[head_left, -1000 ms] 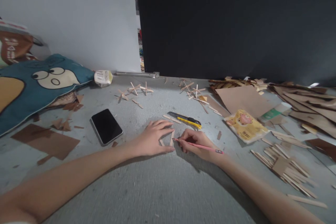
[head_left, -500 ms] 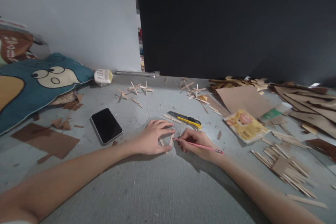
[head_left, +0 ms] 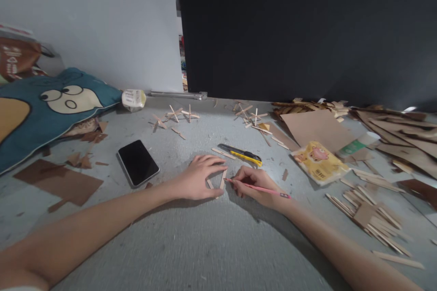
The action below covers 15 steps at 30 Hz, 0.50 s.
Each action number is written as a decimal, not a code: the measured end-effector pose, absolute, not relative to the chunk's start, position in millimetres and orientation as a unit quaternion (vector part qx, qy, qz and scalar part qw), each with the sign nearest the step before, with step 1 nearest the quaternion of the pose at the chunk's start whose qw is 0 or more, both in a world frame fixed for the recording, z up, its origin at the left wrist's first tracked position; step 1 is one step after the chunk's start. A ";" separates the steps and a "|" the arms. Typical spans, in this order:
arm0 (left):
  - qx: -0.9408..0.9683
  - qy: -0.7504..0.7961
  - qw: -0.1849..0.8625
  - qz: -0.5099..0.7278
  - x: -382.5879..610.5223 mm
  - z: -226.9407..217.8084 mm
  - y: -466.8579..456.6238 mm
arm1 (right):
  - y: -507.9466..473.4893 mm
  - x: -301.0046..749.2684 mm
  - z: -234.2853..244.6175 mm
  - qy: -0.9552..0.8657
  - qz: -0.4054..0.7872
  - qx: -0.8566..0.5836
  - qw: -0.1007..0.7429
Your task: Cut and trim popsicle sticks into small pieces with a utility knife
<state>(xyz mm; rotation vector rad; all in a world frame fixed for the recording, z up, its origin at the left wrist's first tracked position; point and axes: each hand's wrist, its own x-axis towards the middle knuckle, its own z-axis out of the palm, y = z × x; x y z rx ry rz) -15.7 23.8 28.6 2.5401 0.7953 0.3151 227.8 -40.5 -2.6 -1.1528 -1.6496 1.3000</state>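
Observation:
In the head view my left hand [head_left: 200, 178] rests on the grey tabletop, its thumb and index finger bracketing a wooden craft stick [head_left: 223, 180] at the two ends. Another stick [head_left: 209, 184] slants beneath that hand, partly hidden by the fingers. A pink pencil [head_left: 261, 188] is pinched in my right hand [head_left: 251, 182], and its tip meets the bracketed stick near the middle. Just beyond both hands lies a yellow and black utility knife [head_left: 244, 154], beside a loose craft stick [head_left: 223, 153].
A phone [head_left: 138, 163] lies left, near a blue cushion [head_left: 64, 104]. Small stick assemblies [head_left: 174, 113] stand at the back. On the right are a yellow packet [head_left: 319, 162], cardboard [head_left: 316, 129] and a pile of craft sticks [head_left: 370, 218]. A black panel [head_left: 307, 32] rises behind.
Both hands, the pencil and the sticks hold almost the same positions. Only a very slight shift of the whole view shows.

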 end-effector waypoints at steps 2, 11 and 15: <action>0.923 0.286 0.231 0.118 -16.0 27.8 24.0 | -40.6 227.6 -2.4 -0.640 0.506 -0.448 0.364; 0.929 0.278 0.211 0.121 -16.9 24.5 22.9 | -40.2 227.5 -1.5 -0.647 0.505 -0.440 0.364; 0.928 0.279 0.218 0.114 -17.1 24.3 24.0 | -40.4 226.9 -1.0 -0.645 0.507 -0.438 0.367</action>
